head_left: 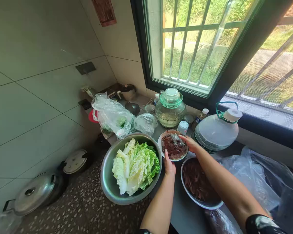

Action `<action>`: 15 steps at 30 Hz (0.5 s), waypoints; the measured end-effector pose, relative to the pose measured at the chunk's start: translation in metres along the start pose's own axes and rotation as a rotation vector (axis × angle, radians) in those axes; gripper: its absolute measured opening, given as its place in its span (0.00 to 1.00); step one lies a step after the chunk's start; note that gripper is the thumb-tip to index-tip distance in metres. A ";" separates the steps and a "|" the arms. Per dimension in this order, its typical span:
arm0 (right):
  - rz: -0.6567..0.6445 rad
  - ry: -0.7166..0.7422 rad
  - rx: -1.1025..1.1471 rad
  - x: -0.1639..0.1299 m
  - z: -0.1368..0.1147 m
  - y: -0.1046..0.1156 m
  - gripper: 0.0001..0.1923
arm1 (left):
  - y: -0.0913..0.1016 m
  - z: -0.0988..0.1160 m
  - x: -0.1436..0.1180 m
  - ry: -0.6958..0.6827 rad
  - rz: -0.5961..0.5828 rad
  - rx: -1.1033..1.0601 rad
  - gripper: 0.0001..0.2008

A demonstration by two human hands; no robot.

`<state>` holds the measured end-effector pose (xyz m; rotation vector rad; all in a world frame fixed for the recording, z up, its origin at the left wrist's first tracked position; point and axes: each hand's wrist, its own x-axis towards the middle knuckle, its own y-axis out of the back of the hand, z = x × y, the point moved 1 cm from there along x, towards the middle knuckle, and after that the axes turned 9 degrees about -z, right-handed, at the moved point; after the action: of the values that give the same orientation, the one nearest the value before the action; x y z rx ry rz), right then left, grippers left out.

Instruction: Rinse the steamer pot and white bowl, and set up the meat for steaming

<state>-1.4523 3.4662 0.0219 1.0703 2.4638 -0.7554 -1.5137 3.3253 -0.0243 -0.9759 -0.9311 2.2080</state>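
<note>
A white plate carries dark red-brown food with a shiny piece of clear plastic on top. My left hand grips the plate's near rim, thumb up over the edge and fingers hidden below. At the far right rim is my right hand, closed on the plate, its fingers partly hidden. Left of the plate stands a large steel basin holding pale green cabbage leaves. Under my right forearm sits a bowl of dark brown strips in liquid.
Behind the plate stand a glass jar, a small white-capped container and a big plastic jug. Plastic bags lie at the back left, clear sheeting at right. Lidded pots stand lower left.
</note>
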 end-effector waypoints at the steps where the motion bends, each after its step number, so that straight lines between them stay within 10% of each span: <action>1: -0.021 0.039 -0.023 -0.005 -0.007 -0.002 0.20 | -0.004 0.001 -0.001 0.009 -0.029 -0.023 0.22; 9: -0.009 0.304 -0.200 -0.076 -0.046 -0.015 0.26 | -0.048 0.016 -0.038 0.120 -0.159 -0.146 0.27; 15: 0.032 0.384 0.117 -0.160 -0.018 -0.009 0.28 | -0.067 0.045 -0.097 0.095 -0.310 0.050 0.27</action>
<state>-1.3558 3.3817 0.1201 1.4078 2.7346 -0.7501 -1.4786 3.2815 0.0891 -0.8427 -0.9122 1.9006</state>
